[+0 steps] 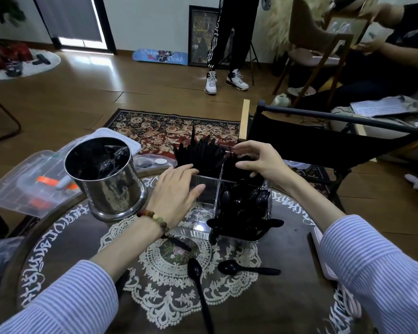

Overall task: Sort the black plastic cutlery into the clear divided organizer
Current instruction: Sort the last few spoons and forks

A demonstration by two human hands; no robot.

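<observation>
Clear acrylic, the divided organizer (204,227) sits mid-table under both my hands; my left hand (176,189) rests flat and relaxed on its near-left wall, my right hand (258,160) hovers with loosely curled fingers over the far-right compartment, and I cannot tell if it pinches anything. Two loose black spoons (247,268) lie nearer me, the right one's handle pointing right and closest to my right hand; the far compartments' contents blur into one black mass.

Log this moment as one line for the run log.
left hand rests on organizer | right hand over far compartment, grip unclear | two spoons loose on table
</observation>
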